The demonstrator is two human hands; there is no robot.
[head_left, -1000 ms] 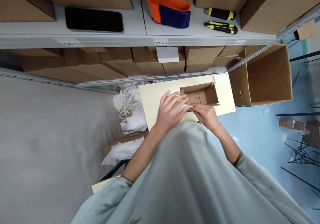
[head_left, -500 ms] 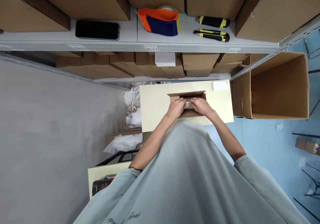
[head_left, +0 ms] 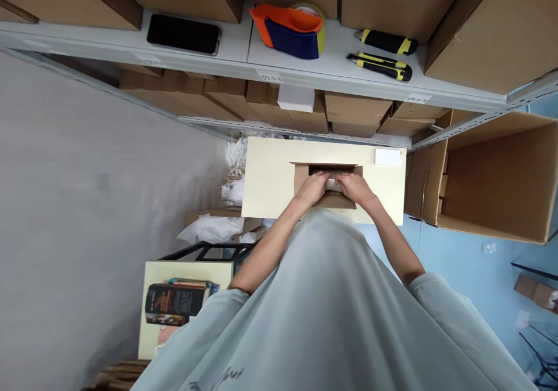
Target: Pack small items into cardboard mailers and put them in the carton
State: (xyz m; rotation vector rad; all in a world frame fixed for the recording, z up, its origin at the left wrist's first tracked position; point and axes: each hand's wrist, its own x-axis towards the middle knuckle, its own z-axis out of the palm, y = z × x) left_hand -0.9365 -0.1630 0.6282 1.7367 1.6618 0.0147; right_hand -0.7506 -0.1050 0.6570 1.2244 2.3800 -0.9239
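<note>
An open cardboard box stands on a narrow cream table, its flaps folded outward. My left hand reaches into the opening from the left, fingers curled around one end of a small whitish item. From the other side my right hand has its fingers closed on the opposite end. The item lies between both hands at the box mouth; its kind is too small to make out. My fingertips and the inside of the box are partly hidden.
A shelf ahead bears a phone, a tape dispenser and two utility knives, with cardboard boxes behind. A large open carton stands right. Books lie on a side table at left.
My view has tilted and shifted, showing more of the side table and books. Both hands stay at the box opening with the whitish item between them.
</note>
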